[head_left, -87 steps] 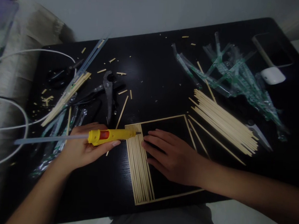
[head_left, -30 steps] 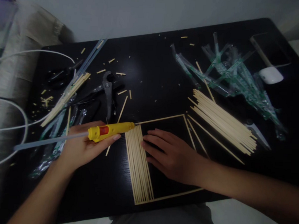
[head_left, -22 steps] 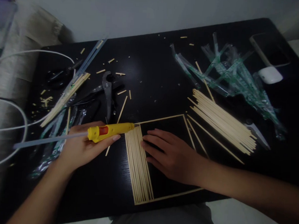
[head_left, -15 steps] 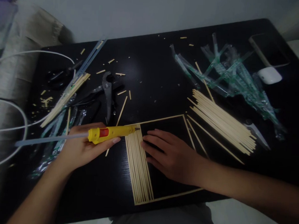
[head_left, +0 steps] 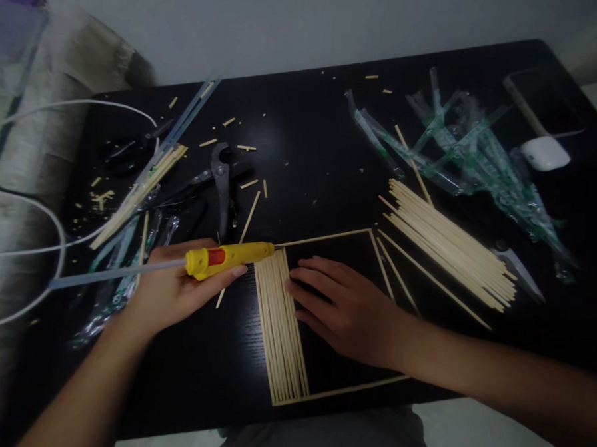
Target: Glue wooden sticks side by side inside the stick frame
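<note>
Near the middle of the counter's (head_left: 303, 137) front edge, a rectangular stick frame (head_left: 322, 237) lay flat, a row of sticks (head_left: 283, 323) side by side across its left part. The tip of a yellow glue gun (head_left: 229, 256) stood at the row's far end. A slip there could have smeared glue across the sticks or burned the right hand (head_left: 349, 309), whose fingertips lay close by; a nudge from those fingers might have skewed the row. The glue stick (head_left: 120, 274) jutted from the gun's rear toward the left edge, where catching on the white cable (head_left: 85, 100) could have jerked the tip. The left hand's (head_left: 175, 284) grip was wrapped firmly around the gun. The right grip held nothing, its fingers slightly spread just beside the row's right-hand stick; whether they pressed it could not be told.
</note>
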`<action>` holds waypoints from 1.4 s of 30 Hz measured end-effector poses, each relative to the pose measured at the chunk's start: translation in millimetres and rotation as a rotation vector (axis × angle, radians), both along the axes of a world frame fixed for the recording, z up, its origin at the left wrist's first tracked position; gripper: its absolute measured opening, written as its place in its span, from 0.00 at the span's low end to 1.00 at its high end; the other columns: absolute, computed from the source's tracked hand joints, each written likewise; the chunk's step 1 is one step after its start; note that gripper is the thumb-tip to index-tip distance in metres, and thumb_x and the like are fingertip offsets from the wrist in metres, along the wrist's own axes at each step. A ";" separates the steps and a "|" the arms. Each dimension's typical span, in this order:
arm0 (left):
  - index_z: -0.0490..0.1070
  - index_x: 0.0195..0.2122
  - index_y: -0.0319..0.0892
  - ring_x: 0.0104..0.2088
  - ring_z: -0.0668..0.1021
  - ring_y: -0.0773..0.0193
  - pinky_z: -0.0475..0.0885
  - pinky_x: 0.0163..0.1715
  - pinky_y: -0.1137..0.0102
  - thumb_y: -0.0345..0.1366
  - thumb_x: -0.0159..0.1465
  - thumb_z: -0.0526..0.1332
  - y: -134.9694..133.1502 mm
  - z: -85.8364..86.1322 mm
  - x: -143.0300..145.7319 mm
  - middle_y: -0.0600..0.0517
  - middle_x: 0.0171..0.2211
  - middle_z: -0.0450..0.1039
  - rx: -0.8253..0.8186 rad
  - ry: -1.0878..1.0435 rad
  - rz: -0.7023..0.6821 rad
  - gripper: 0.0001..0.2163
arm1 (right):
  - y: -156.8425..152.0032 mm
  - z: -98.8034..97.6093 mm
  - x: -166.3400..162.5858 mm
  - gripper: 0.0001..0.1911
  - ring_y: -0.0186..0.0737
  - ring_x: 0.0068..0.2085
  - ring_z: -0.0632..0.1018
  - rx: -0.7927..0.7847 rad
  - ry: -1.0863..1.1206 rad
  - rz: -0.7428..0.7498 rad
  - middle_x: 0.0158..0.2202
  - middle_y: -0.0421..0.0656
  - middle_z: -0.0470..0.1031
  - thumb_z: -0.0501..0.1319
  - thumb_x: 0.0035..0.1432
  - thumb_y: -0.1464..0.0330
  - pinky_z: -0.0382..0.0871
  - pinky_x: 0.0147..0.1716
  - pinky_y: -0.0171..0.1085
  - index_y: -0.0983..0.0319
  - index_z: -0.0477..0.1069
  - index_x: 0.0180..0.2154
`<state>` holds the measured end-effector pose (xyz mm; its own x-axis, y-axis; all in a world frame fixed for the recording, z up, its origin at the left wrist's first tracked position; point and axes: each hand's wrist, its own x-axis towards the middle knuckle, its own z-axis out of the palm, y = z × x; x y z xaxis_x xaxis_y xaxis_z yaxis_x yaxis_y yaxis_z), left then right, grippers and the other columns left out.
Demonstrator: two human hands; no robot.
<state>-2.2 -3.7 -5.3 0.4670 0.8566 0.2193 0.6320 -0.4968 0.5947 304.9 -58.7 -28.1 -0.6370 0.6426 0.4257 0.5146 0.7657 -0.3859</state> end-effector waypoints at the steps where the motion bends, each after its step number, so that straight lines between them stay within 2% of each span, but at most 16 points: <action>1: 0.75 0.29 0.48 0.20 0.77 0.66 0.69 0.17 0.69 0.51 0.74 0.68 -0.2 -1.2 0.4 0.57 0.24 0.73 0.002 -0.002 -0.001 0.18 | 0.1 0.1 0.0 0.12 0.52 0.59 0.83 0.002 0.001 -0.004 0.54 0.53 0.84 0.62 0.77 0.71 0.83 0.64 0.51 0.69 0.81 0.55; 8: 0.77 0.31 0.49 0.21 0.78 0.65 0.72 0.19 0.70 0.51 0.74 0.67 0.1 -2.7 0.2 0.57 0.25 0.76 0.035 -0.004 -0.012 0.16 | -0.1 -0.4 -0.9 0.13 0.51 0.60 0.82 -0.021 0.008 0.008 0.54 0.53 0.84 0.64 0.76 0.72 0.84 0.63 0.54 0.67 0.80 0.57; 17: 0.76 0.28 0.48 0.20 0.77 0.65 0.69 0.17 0.70 0.50 0.72 0.70 1.1 0.3 -3.4 0.57 0.24 0.77 -0.017 -0.037 -0.040 0.17 | 0.0 -0.3 0.9 0.13 0.52 0.60 0.82 -0.025 0.005 0.010 0.55 0.54 0.84 0.63 0.76 0.72 0.84 0.62 0.54 0.68 0.80 0.57; 23: 0.78 0.30 0.47 0.21 0.79 0.66 0.72 0.18 0.71 0.54 0.71 0.70 -1.3 -4.5 1.3 0.55 0.29 0.80 0.003 -0.050 0.066 0.18 | 0.2 -0.1 -1.2 0.12 0.52 0.60 0.83 -0.015 0.026 0.005 0.54 0.55 0.84 0.64 0.76 0.72 0.83 0.64 0.52 0.71 0.81 0.55; 27: 0.80 0.31 0.47 0.23 0.80 0.65 0.73 0.20 0.71 0.52 0.72 0.70 -1.2 -3.1 -0.1 0.55 0.29 0.81 -0.022 -0.045 0.034 0.17 | 0.2 -0.8 -0.8 0.12 0.52 0.59 0.83 0.005 0.020 -0.002 0.54 0.53 0.85 0.63 0.77 0.72 0.83 0.64 0.51 0.71 0.81 0.55; 32: 0.78 0.30 0.47 0.22 0.79 0.65 0.72 0.19 0.72 0.49 0.72 0.70 -1.0 1.4 -3.9 0.56 0.27 0.80 -0.128 -0.055 -0.058 0.16 | 0.3 -0.8 0.3 0.12 0.51 0.60 0.83 -0.007 0.006 0.006 0.54 0.53 0.84 0.63 0.77 0.72 0.84 0.62 0.53 0.68 0.80 0.57; 38: 0.80 0.30 0.47 0.21 0.80 0.65 0.73 0.18 0.72 0.50 0.71 0.70 -1.7 2.2 -1.7 0.56 0.26 0.79 -0.116 -0.057 0.010 0.15 | 1.0 -0.4 -1.0 0.12 0.52 0.58 0.83 0.011 0.024 0.008 0.53 0.55 0.84 0.64 0.76 0.73 0.83 0.63 0.51 0.72 0.81 0.55; 42: 0.82 0.31 0.49 0.23 0.81 0.64 0.74 0.19 0.71 0.49 0.71 0.71 -2.6 2.2 -4.2 0.55 0.28 0.81 -0.178 -0.051 -0.042 0.13 | 0.6 -1.1 -0.6 0.12 0.51 0.59 0.83 0.007 0.026 0.002 0.53 0.53 0.85 0.63 0.76 0.72 0.84 0.63 0.52 0.69 0.81 0.55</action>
<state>-6.3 -6.3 -3.1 0.4952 0.8641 0.0900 0.5799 -0.4059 0.7064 304.3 -58.1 -29.3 -0.6270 0.6384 0.4464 0.5032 0.7693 -0.3936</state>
